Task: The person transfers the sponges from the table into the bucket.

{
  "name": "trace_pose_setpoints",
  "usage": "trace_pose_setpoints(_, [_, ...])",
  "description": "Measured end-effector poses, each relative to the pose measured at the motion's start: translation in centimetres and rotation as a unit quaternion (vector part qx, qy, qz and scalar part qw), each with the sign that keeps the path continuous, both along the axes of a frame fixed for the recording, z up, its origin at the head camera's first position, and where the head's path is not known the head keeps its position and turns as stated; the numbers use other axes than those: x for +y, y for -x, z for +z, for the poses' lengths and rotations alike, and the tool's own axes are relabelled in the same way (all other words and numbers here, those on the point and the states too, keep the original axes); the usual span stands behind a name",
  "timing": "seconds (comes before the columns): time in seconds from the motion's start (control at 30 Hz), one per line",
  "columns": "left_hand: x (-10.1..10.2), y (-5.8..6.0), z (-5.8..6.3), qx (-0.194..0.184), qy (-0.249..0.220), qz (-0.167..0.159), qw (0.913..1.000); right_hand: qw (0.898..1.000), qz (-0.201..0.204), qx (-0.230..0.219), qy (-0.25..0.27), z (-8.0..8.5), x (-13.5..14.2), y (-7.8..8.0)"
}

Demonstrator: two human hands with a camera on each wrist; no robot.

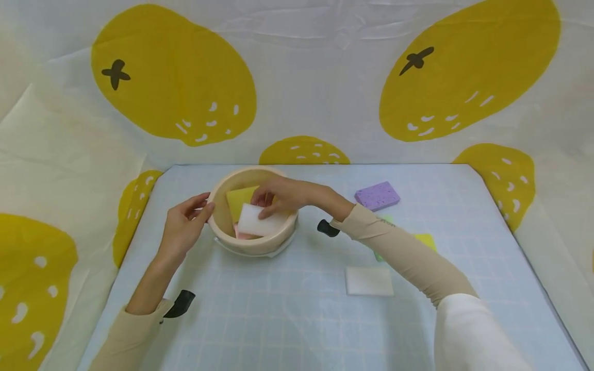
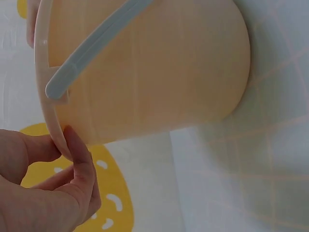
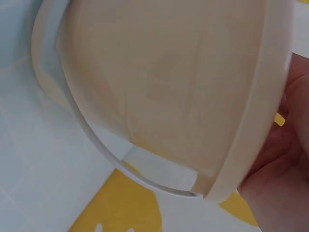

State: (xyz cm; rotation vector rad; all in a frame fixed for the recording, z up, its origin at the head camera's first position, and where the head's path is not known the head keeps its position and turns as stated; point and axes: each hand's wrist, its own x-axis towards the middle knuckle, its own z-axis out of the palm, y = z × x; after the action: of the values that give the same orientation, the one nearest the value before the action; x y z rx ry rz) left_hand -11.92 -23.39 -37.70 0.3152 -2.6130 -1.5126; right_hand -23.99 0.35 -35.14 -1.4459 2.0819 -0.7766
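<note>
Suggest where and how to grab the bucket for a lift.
Bucket: probably the middle of its handle, coming from the near side. The handle hangs down there, and the right wrist view shows a gap between it and the bucket, leaving room to hook under.

Legible text: none. One small dark marking (image 1: 386,222) sits on the beige right sleeve (image 1: 408,256) in the head view, near its wrist end; too small and blurred to read.
</note>
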Motion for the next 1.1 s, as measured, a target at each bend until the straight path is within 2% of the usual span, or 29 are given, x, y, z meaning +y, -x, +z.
trace_pose_setpoints(0.13, [0.3,-0.1,0.0,-0.001,-0.014,0.009,0.9999,0.999,0.013,0.030,-0.008,-0.4,-0.2,-0.2])
trace_pose_setpoints(0.27, [0.3,-0.2,-0.2,0.000,-0.032,0.012,0.9994,0.998,0.009,0.063,-0.020,-0.7,-0.3,-0.8])
trace_pose_setpoints(0.47, [0.4,-0.2,-0.2,-0.004,-0.046,0.024,0.9986,0.997,-0.017,0.069,-0.010,-0.5,0.6,-1.3])
trace_pose_setpoints(0.6, [0.5,-0.2,0.0,-0.010,-0.051,0.029,0.9982,0.997,-0.033,0.073,0.020,-0.5,1.7,-1.2])
trace_pose_setpoints(0.8, [0.4,-0.2,0.0,-0.010,-0.076,0.029,0.9966,0.995,-0.044,0.045,0.077,-0.3,3.4,-1.1])
trace_pose_setpoints(1.1, [0.5,-0.2,0.1,-0.037,-0.066,0.039,0.9964,0.983,-0.070,0.033,0.167,-0.1,6.3,-0.3])
